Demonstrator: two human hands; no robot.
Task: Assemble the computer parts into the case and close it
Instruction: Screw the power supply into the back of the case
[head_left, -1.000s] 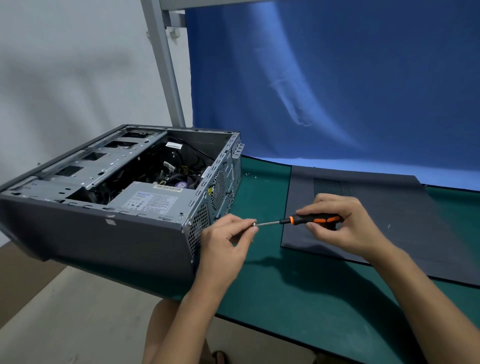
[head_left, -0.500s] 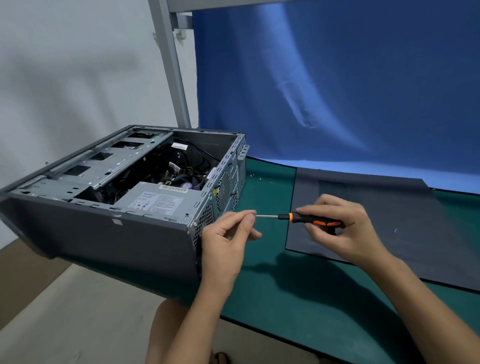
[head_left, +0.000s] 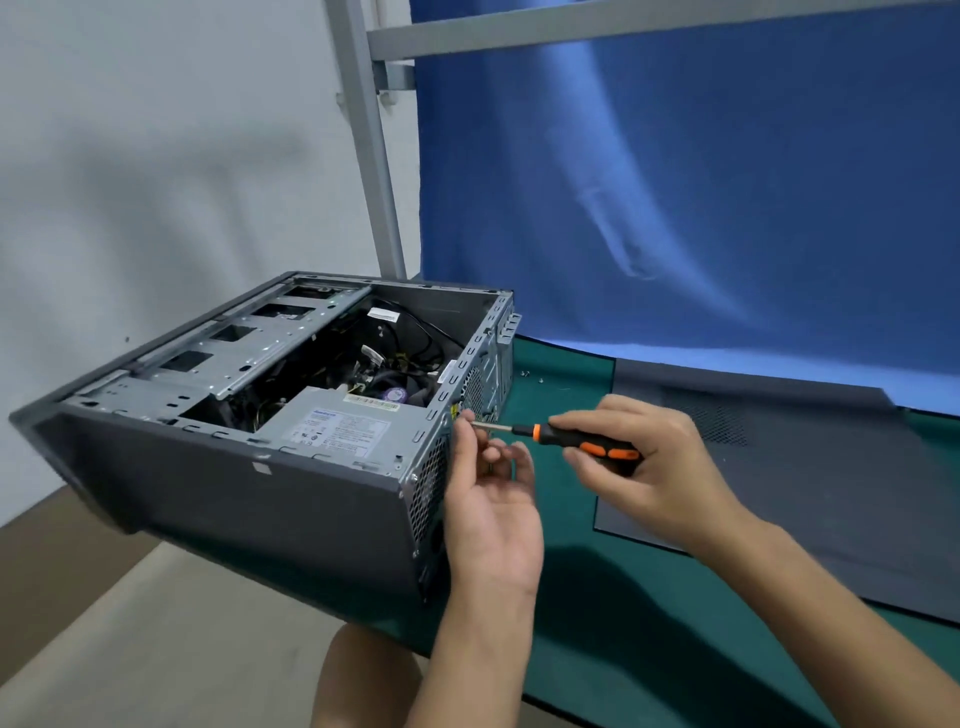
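Your right hand grips the screwdriver handle, right of centre. Your left hand pinches its tip at the rear corner of the open case, centre-left.

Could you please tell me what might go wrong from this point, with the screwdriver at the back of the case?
1. The case appears to overhang the near edge of the green mat. Pushing on it with the screwdriver, held in the right hand, could nudge it further off.
2. The left hand has its fingertips right at the screwdriver's tip against the rear panel, so a slip could jab them.
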